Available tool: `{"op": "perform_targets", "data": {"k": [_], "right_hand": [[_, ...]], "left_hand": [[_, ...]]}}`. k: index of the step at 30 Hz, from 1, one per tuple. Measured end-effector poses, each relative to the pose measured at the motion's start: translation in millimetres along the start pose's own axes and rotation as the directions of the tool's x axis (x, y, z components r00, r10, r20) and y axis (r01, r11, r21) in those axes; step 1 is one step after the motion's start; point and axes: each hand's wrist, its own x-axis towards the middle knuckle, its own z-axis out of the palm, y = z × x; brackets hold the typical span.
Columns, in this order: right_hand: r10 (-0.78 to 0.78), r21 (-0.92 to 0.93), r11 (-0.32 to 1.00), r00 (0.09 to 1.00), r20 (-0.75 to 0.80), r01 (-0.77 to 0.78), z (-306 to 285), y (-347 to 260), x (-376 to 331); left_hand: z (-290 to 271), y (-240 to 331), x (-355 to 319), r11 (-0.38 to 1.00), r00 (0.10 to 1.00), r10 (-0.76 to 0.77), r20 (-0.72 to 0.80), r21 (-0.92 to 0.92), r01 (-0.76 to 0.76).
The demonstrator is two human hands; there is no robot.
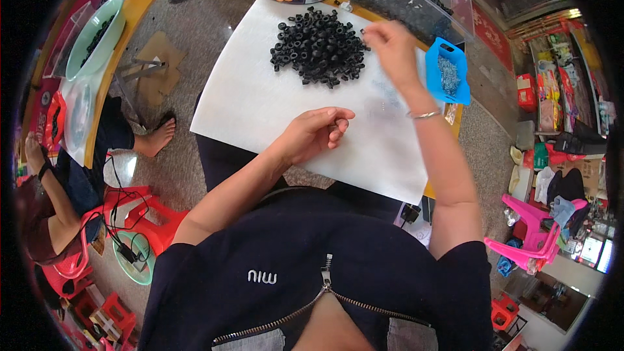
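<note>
Picking from the heap of small black parts (318, 47) on the white-covered tabletop (390, 162) seems in progress. The right hand (392, 45) nearly pinches beside it, the left hand (318, 134) half-curls; I cannot tell their holds. Next probably calls for joining both.

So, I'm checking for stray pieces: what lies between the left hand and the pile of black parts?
In the head view, only bare white sheet lies between the left hand and the pile of black parts.
</note>
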Motion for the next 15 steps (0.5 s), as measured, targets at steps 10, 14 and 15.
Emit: {"op": "perform_targets", "data": {"k": [10,14,15], "right_hand": [[-0.042,-0.238,0.971,0.999,-0.029,0.034,64,-14,-43],[-0.059,-0.238,0.97,0.997,-0.057,0.044,56,-17,-52],[0.016,-0.126,0.992,0.998,-0.058,-0.023,52,-19,-57]], "left_hand": [[1,-1,-1,0.999,1.0,-0.018,-0.018,0.034,0.019],[-2,-2,0,0.999,1.0,-0.009,-0.01,-0.048,0.008],[-3,-3,0,0.999,1.0,-0.015,-0.012,-0.047,0.015]]}}
